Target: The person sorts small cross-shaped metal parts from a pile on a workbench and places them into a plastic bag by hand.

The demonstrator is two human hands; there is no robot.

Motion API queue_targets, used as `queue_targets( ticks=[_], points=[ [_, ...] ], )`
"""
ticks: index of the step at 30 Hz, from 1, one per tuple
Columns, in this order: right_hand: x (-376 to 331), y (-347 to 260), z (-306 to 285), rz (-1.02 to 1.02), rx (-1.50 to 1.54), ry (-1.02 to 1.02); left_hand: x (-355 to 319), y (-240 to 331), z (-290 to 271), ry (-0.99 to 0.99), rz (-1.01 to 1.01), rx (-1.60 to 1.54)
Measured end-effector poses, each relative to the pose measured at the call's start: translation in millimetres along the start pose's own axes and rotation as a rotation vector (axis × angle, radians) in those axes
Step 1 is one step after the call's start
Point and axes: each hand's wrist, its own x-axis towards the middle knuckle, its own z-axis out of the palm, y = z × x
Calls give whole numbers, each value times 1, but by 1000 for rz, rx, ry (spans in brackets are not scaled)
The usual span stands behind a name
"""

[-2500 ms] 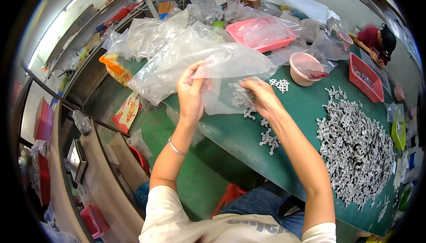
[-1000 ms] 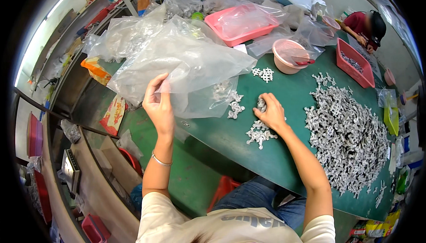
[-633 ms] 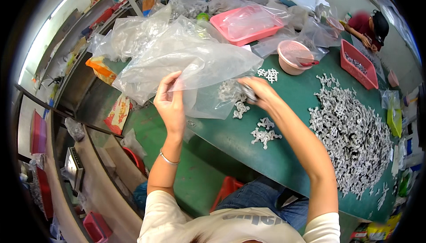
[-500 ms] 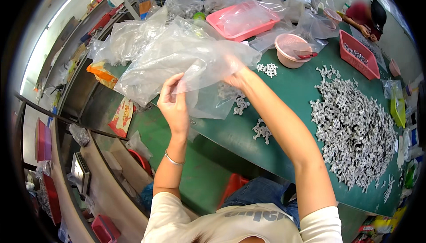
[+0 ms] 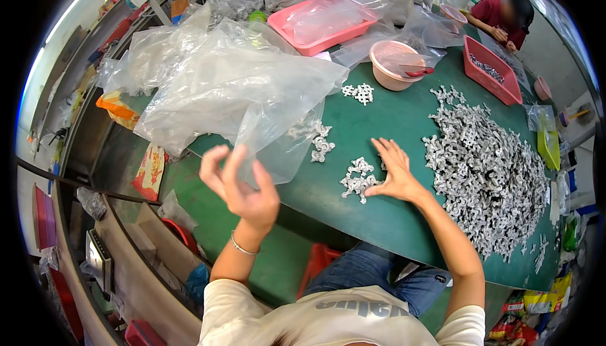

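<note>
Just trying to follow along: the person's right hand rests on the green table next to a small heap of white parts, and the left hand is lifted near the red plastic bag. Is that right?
Not quite. The head view shows the bag is clear plastic, not red. The rest holds: the right hand rests on the green table beside the small heap of white parts, and the left hand is lifted near the bag.

Left hand [image 5: 243, 188] raised off the green tabletop [image 5: 391, 119], fingers spread, just below the mouth of a clear plastic bag [image 5: 252, 93]. Right hand [image 5: 394, 172] flat, palm down, touching a small cluster of white plastic pieces [image 5: 356, 178]. Large heap of the same pieces [image 5: 486, 169] at its 3 o'clock. Pink bowl [image 5: 394, 65] at 12 o'clock; red tray [image 5: 492, 68] beyond, at 2 o'clock.
</note>
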Motion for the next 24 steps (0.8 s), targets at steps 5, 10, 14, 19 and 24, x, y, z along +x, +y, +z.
queue_targets(
  ticks=[5, 10, 14, 19, 24],
  points=[
    [-1, -33, 23, -187, -95, 35, -36, 5, -4, -20, 123, -46],
    [-1, -38, 41, -291, -174, 257, -86, 43, 18, -544, -263, -500],
    [-2, -35, 34, -337, -134, 335, -105, 53, 23, -605, -335, -501],
    [-1, -26, 34, -434, -204, 473, -111, 59, 34, -666, -401, -472],
    [-1, -23, 33, -373, -218, 429, -114, 56, 39, -710, -424, -437]
  ],
)
